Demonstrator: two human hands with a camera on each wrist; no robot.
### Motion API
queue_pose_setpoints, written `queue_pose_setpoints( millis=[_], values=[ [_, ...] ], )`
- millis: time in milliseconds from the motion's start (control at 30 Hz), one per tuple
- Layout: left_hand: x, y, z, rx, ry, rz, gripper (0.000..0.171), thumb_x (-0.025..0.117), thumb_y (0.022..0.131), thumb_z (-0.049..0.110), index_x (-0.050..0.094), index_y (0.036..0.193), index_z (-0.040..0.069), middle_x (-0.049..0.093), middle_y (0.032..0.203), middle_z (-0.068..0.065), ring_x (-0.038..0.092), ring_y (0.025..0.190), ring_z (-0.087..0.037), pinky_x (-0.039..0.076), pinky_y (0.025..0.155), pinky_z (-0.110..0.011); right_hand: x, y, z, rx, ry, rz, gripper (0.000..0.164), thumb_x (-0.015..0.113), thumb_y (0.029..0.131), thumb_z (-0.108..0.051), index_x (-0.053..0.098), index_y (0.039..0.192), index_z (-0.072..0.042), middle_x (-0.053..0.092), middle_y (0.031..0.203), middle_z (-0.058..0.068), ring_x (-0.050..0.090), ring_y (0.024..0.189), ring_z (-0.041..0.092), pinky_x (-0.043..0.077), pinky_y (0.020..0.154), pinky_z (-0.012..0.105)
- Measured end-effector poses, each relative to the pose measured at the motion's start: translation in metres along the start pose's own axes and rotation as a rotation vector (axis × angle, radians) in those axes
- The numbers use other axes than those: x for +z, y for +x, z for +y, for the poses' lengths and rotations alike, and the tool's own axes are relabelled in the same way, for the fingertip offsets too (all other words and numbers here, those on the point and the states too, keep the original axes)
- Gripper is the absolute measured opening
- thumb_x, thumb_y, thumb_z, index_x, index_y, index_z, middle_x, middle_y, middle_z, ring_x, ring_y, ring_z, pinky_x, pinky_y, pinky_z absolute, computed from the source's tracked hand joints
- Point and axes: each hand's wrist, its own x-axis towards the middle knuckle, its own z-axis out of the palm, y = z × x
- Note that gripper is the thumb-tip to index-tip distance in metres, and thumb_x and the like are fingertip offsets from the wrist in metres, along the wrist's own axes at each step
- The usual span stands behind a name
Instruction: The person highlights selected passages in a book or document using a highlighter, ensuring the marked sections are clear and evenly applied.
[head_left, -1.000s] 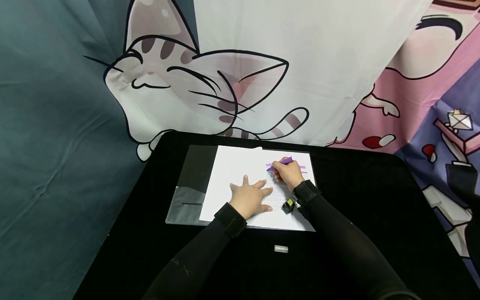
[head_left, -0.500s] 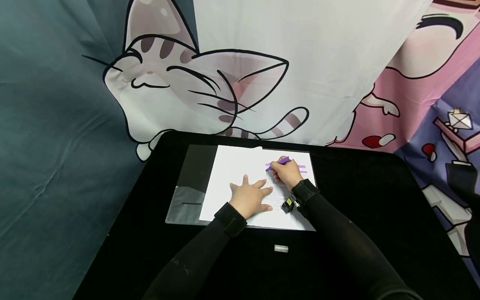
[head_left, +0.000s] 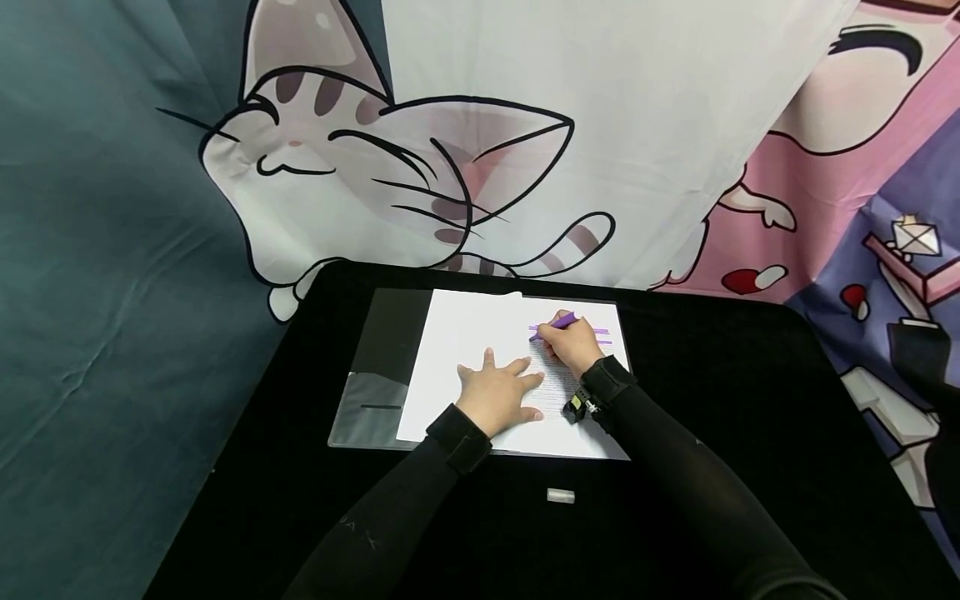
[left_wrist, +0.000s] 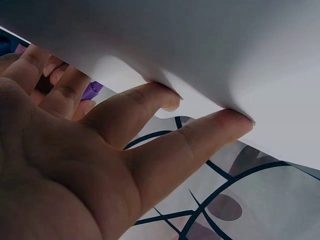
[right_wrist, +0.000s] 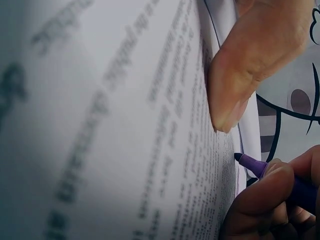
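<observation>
My right hand [head_left: 570, 343] grips a purple highlighter [head_left: 561, 321], its dark tip down at the left end of the text lines on a printed page [head_left: 558, 387]. Purple strokes [head_left: 604, 337] cross the upper lines of that page, partly covered by the hand. In the right wrist view the highlighter [right_wrist: 257, 166] is pinched between thumb and finger. My left hand [head_left: 495, 396] lies with its fingers spread on the paper, left of the text. The left wrist view has its fingers [left_wrist: 200, 145] straight against the white sheet [left_wrist: 280, 65].
Beneath the paper lies a clear folder [head_left: 363, 417], showing at the left. A small pale cylinder [head_left: 561, 496] rests on the black tabletop [head_left: 712, 375] near the front. Behind stands a printed cloth backdrop [head_left: 637, 100]. A small camera [head_left: 576, 408] hangs at my right wrist.
My right hand and the highlighter have shifted slightly left. The left hand stays in place on the paper. The whole head view has drifted a little.
</observation>
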Motion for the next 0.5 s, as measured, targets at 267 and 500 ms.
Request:
queue_pose_setpoints(
  millis=[267, 500],
  values=[
    [-0.0020, -0.0001, 0.0017, -0.004, 0.003, -0.009, 0.076, 0.071, 0.097, 0.080, 0.056, 0.165, 0.052, 0.041, 0.184, 0.016, 0.034, 0.165, -0.064, 0.040, 0.109, -0.098, -0.0027, 0.0028, 0.0018, 0.015, -0.001, 0.001, 0.024, 0.067, 0.102, -0.011, 0.055, 0.081, -0.012, 0.062, 0.063, -0.005, 0.057, 0.055, 0.008, 0.050, 0.054, 0.018],
    [-0.0011, 0.0007, 0.0004, -0.003, 0.007, -0.011, 0.075, 0.070, 0.097, 0.081, 0.055, 0.165, 0.052, 0.041, 0.184, 0.016, 0.035, 0.165, -0.064, 0.041, 0.108, -0.098, -0.0034, 0.0072, 0.0037, 0.024, -0.019, 0.012, 0.021, 0.067, 0.101, -0.010, 0.057, 0.083, -0.011, 0.062, 0.065, -0.004, 0.056, 0.055, 0.008, 0.050, 0.053, 0.018]
  ],
)
